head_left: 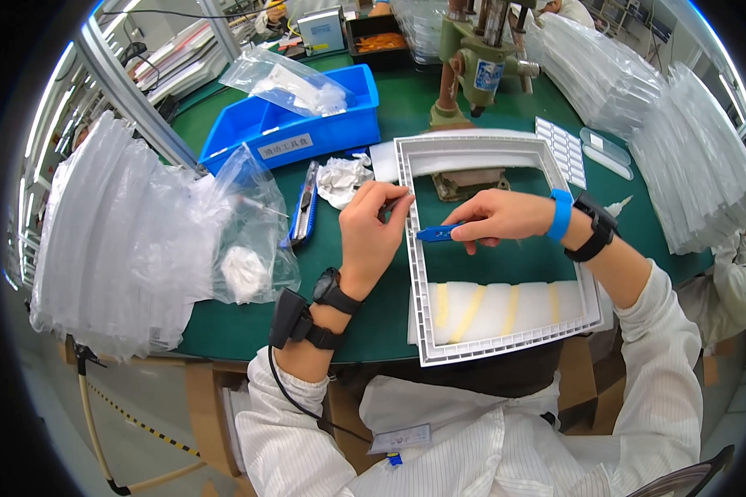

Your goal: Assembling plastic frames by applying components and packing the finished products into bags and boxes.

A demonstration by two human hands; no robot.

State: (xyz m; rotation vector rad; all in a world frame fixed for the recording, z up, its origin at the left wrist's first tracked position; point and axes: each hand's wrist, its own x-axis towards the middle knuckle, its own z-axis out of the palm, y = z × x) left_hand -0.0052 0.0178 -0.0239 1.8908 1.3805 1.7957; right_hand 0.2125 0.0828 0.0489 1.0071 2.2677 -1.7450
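Note:
A white rectangular plastic frame (pixel 417 277) with a ribbed rim lies in front of me, tilted slightly on the green table. My left hand (pixel 368 236) is closed in a pinch at its left side, around something small and dark that I cannot make out. Inside the opening, my right hand (pixel 496 217) grips a flat blue tool (pixel 436 234), whose tip meets the inner edge of the left side. White foam pads with yellow strips (pixel 514 311) support the near side, and another foam strip (pixel 481 157) lies at the far side.
A blue utility knife (pixel 304 207) and crumpled white paper (pixel 342 180) lie left of the frame. Behind stand a blue divided bin (pixel 287 142) and a green press (pixel 482 62). Bagged stacks (pixel 124 240) flank the table; a label sheet (pixel 562 151) lies right.

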